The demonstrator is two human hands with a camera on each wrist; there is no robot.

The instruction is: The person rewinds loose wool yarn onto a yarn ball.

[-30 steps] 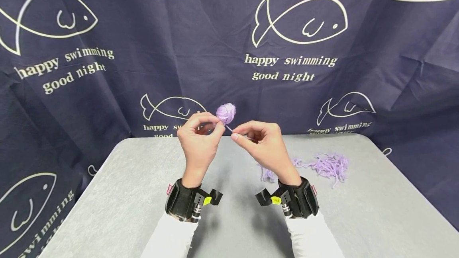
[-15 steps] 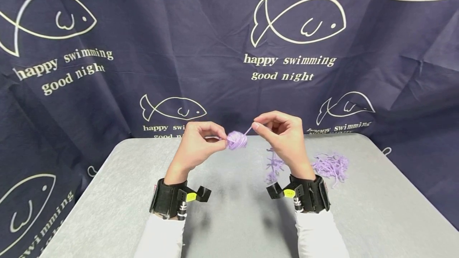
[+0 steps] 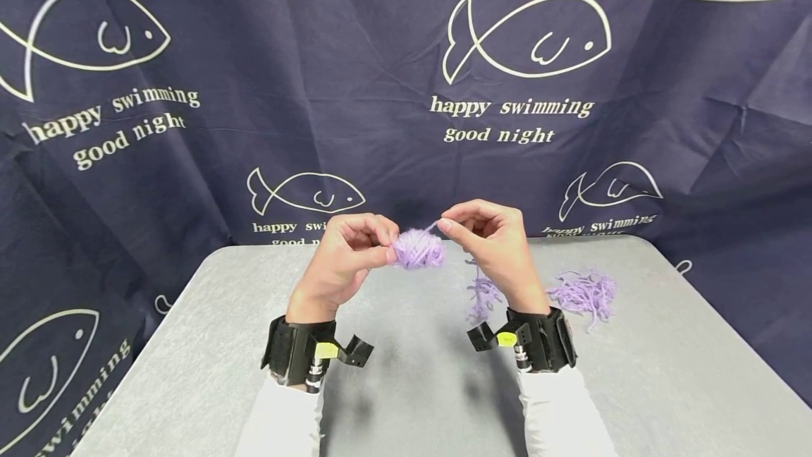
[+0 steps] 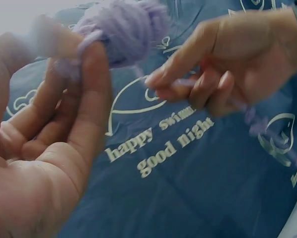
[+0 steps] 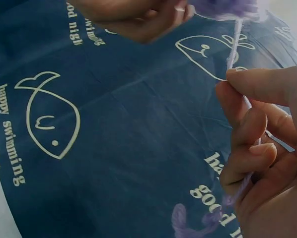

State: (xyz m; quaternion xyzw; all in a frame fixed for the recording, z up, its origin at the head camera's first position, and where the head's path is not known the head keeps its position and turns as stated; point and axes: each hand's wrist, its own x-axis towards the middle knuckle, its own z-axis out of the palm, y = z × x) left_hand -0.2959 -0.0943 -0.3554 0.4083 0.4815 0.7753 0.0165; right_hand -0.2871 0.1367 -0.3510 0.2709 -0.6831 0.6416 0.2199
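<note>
My left hand (image 3: pixel 345 256) pinches one end of a small ball of lilac yarn (image 3: pixel 420 249) between thumb and fingers, holding it up over the table. From the ball a short strand (image 5: pixel 235 44) runs to my right hand (image 3: pixel 495 245), whose thumb and index fingertip pinch it. Past that pinch, in the right wrist view, the strand goes on through the curled fingers and hangs below the hand. The left wrist view shows the ball (image 4: pixel 121 32) wound in overlapping turns, its near end covered by the left fingers.
A loose heap of lilac yarn (image 3: pixel 586 295) lies on the right of the grey table (image 3: pixel 241 344). More crinkled yarn (image 3: pixel 483 298) hangs or lies beside the right forearm. Behind the table hangs a dark blue curtain (image 3: pixel 393 76) with fish prints.
The ball has come down from above the left fingertips and turned onto its side. My hands moved apart, then the right came slightly back left, still pinching the strand.
</note>
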